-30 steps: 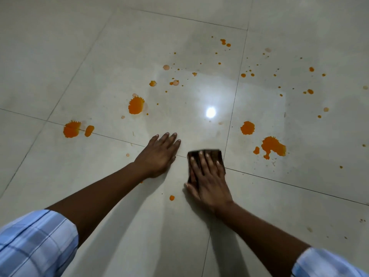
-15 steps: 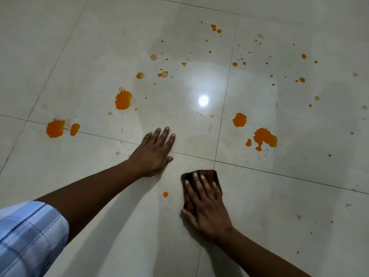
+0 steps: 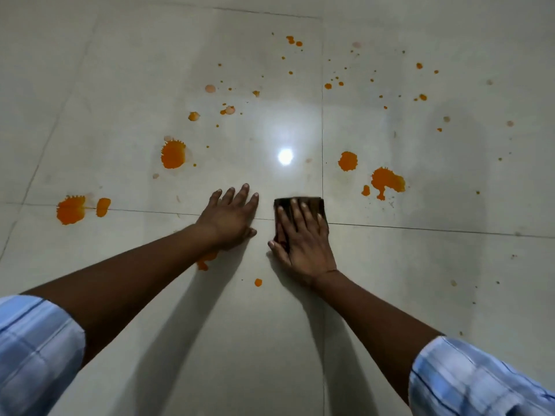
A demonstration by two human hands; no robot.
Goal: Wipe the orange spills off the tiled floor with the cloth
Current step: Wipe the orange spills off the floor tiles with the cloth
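My right hand (image 3: 303, 238) lies flat on a dark brown cloth (image 3: 312, 202) and presses it to the pale tiled floor (image 3: 420, 280) where the grout lines cross. My left hand (image 3: 229, 217) rests palm down on the floor just left of it, fingers spread, holding nothing. Orange spills lie around: a big blot (image 3: 173, 154) far left of centre, a pair of blots (image 3: 72, 209) at the far left on the grout line, two blots (image 3: 387, 180) to the right of the cloth, a small drop (image 3: 258, 282) near my wrists, a smear (image 3: 205, 259) partly under my left forearm.
Several small orange specks (image 3: 330, 85) dot the tiles farther away. A bright lamp reflection (image 3: 285, 156) shines on the floor ahead of my hands. Blue checked sleeves (image 3: 36, 349) show at the bottom corners.
My right hand pulled the cloth back toward me, then pushed it forward again to the grout crossing. The left hand stayed planted on the floor.
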